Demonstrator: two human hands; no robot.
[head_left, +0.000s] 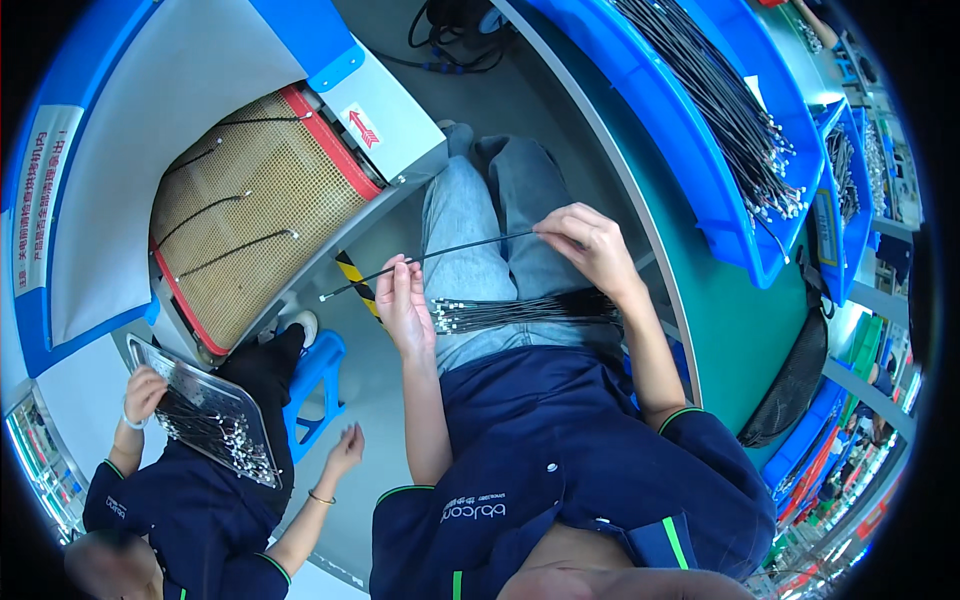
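Note:
A thin black cable stretches nearly straight between my two hands above my lap. My left hand pinches it near the left end, where a small pale connector sticks out past the fingers. The other end sits between the thumb and fingers of my right hand, which hide its tip. Across my thighs lies a bundle of similar black cables, their silvery connectors pointing left. My right forearm covers the bundle's right end.
At left, a machine's tan mesh belt with red edges carries several cables. A co-worker there holds a clear tray of cables, near a blue stool. On the right, a green table bears a blue bin full of cables.

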